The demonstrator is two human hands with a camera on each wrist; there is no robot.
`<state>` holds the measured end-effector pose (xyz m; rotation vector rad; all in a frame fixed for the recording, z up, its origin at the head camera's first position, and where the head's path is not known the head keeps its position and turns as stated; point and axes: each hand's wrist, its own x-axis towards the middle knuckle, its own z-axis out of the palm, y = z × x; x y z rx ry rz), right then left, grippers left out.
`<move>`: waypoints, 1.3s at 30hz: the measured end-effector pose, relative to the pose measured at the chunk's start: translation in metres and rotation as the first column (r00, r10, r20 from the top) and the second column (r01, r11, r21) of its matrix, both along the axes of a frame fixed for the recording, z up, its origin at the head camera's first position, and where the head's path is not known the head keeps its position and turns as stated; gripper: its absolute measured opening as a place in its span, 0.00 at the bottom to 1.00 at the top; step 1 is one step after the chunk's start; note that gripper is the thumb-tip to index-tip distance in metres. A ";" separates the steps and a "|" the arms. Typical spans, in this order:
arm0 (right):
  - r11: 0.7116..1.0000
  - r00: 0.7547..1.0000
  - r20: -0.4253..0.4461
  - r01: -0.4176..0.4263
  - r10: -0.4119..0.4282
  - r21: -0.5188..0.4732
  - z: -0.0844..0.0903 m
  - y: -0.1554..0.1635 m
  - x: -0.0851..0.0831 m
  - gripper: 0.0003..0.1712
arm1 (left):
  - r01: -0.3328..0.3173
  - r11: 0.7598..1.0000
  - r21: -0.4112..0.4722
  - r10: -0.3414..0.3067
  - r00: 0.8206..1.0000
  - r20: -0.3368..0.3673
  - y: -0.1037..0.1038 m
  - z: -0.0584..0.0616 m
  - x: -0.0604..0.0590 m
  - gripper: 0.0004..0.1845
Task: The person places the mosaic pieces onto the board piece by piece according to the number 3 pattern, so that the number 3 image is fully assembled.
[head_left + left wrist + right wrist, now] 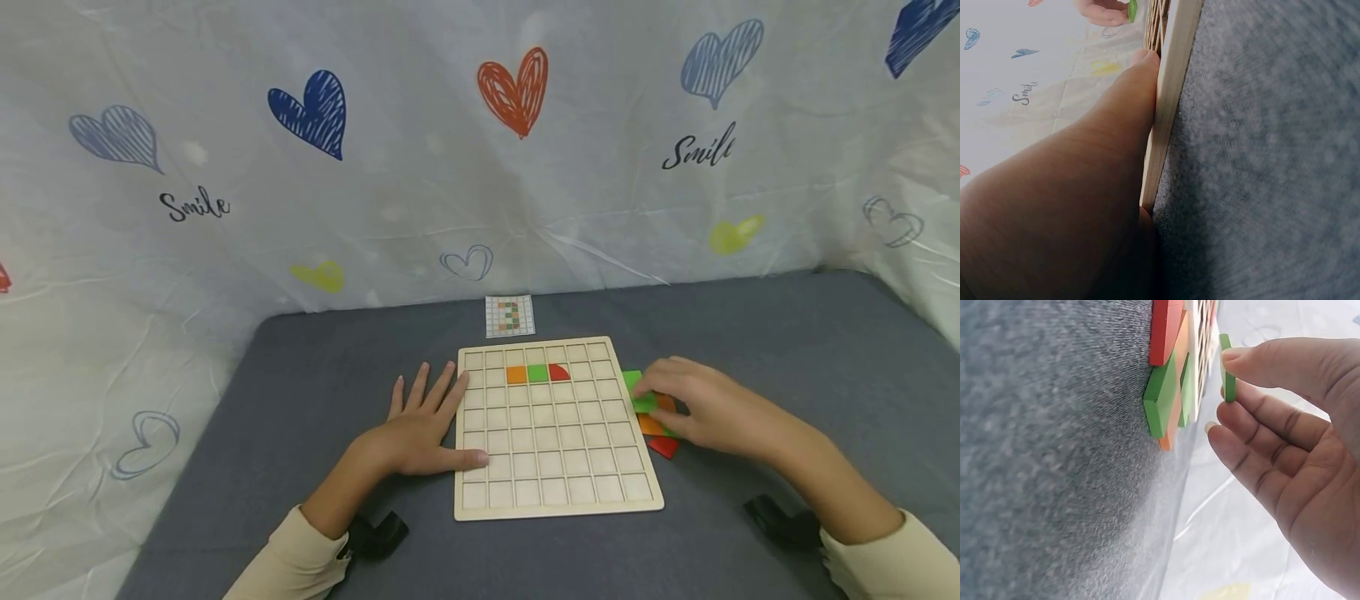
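Note:
My left hand (pixel 418 435) lies with spread fingers at the left edge of a wooden grid board (pixel 555 438), its thumb on the frame. In the board's second row from the top sit an orange square tile (pixel 517 375), a green square tile (pixel 537 373) and a red tile with a rounded corner (pixel 558 372), side by side. My right hand (pixel 712 408) pinches a green tile (pixel 1229 369) between thumb and fingers, raised above a small pile at the board's right side. Orange (pixel 649 425), red (pixel 663 447) and green tiles (pixel 1161 400) overlap in that pile, partly covered by the hand in the head view.
A small card (pixel 510 317) with a printed coloured grid pattern lies behind the board. Dark grey cloth (pixel 360 350) covers the table. A pale curtain (pixel 420 200) with hearts hangs behind it. Black straps (pixel 378 535) show at both wrists.

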<state>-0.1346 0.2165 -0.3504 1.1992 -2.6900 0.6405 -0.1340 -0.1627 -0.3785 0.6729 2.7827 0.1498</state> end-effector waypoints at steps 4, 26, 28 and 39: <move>1.000 1.000 -0.005 -0.014 0.014 0.001 0.000 -0.003 -0.003 0.16 | -0.007 1.000 0.005 0.007 1.000 0.011 0.000 0.000 0.001 0.58; 0.998 0.997 0.058 -0.059 0.057 0.030 0.001 -0.035 -0.020 0.08 | -0.014 1.000 0.025 0.014 1.000 0.023 -0.001 -0.003 -0.001 0.58; 0.998 0.996 0.069 -0.061 0.059 0.028 0.002 -0.038 -0.021 0.07 | -0.011 1.000 0.021 0.010 1.000 0.022 0.000 -0.003 -0.002 0.57; 0.994 0.991 0.081 -0.105 0.102 0.028 0.006 -0.053 -0.027 0.09 | -0.008 1.000 0.020 0.008 1.000 0.016 0.001 0.002 0.001 0.58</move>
